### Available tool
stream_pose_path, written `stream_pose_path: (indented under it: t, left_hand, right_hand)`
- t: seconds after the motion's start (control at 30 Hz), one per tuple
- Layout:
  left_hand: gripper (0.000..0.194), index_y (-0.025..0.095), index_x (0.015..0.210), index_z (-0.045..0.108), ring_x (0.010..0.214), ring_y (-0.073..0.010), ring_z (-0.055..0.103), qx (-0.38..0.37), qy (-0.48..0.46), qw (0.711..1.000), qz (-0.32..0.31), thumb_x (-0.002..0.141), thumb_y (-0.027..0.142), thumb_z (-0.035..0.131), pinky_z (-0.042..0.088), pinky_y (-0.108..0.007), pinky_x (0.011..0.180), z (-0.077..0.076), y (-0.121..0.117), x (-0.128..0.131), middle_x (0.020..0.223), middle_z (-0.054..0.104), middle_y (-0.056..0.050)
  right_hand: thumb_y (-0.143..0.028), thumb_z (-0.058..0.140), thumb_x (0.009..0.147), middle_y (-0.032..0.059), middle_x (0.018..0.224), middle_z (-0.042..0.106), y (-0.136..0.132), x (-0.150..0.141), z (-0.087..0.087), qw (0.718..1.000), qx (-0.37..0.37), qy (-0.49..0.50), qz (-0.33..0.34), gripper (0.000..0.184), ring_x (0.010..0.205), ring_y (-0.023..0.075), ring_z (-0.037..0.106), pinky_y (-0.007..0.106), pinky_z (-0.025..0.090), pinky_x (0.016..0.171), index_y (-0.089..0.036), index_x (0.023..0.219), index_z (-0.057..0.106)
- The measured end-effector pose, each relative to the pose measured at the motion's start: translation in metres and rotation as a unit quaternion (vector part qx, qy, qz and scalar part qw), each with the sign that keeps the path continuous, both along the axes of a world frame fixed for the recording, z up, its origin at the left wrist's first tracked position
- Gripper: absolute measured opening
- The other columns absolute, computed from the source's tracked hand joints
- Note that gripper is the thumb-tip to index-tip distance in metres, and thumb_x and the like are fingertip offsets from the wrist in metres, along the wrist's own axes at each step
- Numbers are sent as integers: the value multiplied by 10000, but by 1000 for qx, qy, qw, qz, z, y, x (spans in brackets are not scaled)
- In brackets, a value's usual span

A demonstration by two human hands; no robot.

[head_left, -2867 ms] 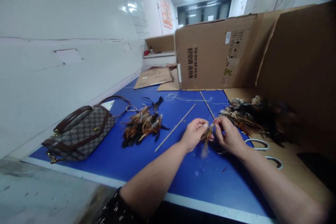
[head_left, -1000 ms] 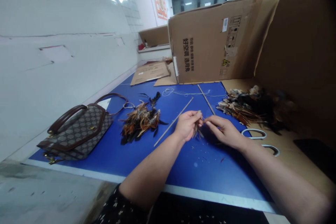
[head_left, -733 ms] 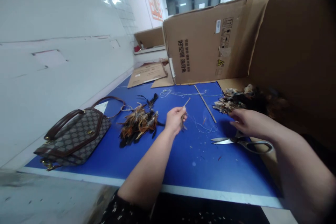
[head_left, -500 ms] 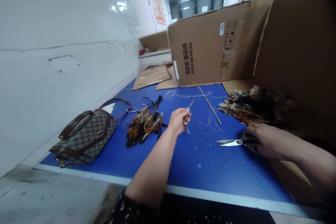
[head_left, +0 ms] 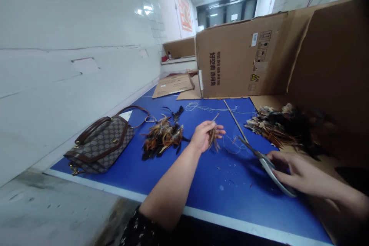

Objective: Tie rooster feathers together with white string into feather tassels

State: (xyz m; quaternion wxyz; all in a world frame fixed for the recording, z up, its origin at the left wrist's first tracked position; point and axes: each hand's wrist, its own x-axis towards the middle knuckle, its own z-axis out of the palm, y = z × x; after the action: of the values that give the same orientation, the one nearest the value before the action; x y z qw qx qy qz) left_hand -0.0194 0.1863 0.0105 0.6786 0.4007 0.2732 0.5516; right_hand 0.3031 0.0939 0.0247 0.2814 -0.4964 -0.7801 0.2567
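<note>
In my left hand (head_left: 201,137), over the middle of the blue table, a small bunch of brown feathers (head_left: 213,139) is pinched by its stems, which poke up past the thumb. The other fingers of that hand are partly spread. To the right, my right hand (head_left: 300,173) grips scissors (head_left: 267,164) by the handles, blades pointing toward the left hand but apart from the feathers. Left of my left hand lies a heap of brown and black feathers (head_left: 163,134). Beyond the scissors sits a larger feather pile (head_left: 276,123), partly in shadow.
A thin stick (head_left: 235,121) and tangled pale thread (head_left: 198,107) lie on the blue table (head_left: 201,184). A patterned handbag (head_left: 100,144) stands at the left by the wall. A tall cardboard box (head_left: 239,65) rises behind, with flat cardboard (head_left: 173,85) beside it.
My right hand has lifted the scissors off the table and turned them, blades now angled up and left. My left hand's fingers have opened outward, showing more of the feather bunch. The view shifted slightly.
</note>
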Motion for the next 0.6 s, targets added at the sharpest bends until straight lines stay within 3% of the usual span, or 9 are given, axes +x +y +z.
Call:
stream_pose_path:
  t: [0.03, 0.07, 0.17, 0.4, 0.6]
  left_hand:
    - [310, 134, 974, 577, 875, -274, 771, 4, -6, 1000, 1, 840, 325, 781, 598, -336, 704, 0, 0, 0, 1033, 751, -173]
    - [310, 134, 975, 579, 899, -280, 770, 8, -13, 1000, 1, 842, 328, 782, 601, -344, 725, 0, -1, 1, 1050, 751, -176]
    - [310, 133, 973, 581, 953, -292, 765, 14, -32, 999, 3, 843, 323, 789, 602, -365, 768, 2, -3, 4, 1089, 747, -180]
    - [341, 145, 979, 580, 1016, -290, 751, 2, -45, 999, 2, 813, 323, 820, 590, -347, 768, 6, -9, 10, 1139, 745, -171]
    - [338, 140, 957, 579, 989, -298, 759, 13, -52, 998, -23, 814, 329, 819, 589, -358, 785, 12, -16, 12, 1120, 750, -172]
  right_hand:
    - [-557, 726, 859, 118, 762, 681, -4, -14, -1, 993, -93, 50, 46, 334, 655, 224, 628, 346, 519, 594, -226, 845, 680]
    - [-567, 712, 876, 97, 751, 673, -7, -29, -3, 981, -157, 104, 48, 352, 648, 219, 625, 343, 520, 591, -223, 842, 647]
    - [-592, 706, 885, 0, 616, 580, -16, -69, -13, 945, -234, 229, 18, 425, 549, 184, 600, 338, 550, 572, -222, 776, 527]
    - [-673, 690, 864, -51, 614, 526, -18, -111, -33, 882, -319, 345, 44, 509, 481, 123, 531, 368, 607, 578, -203, 784, 515]
    - [-690, 697, 844, -58, 599, 528, -13, -127, -28, 877, -325, 353, 14, 513, 469, 127, 532, 348, 593, 530, -208, 821, 526]
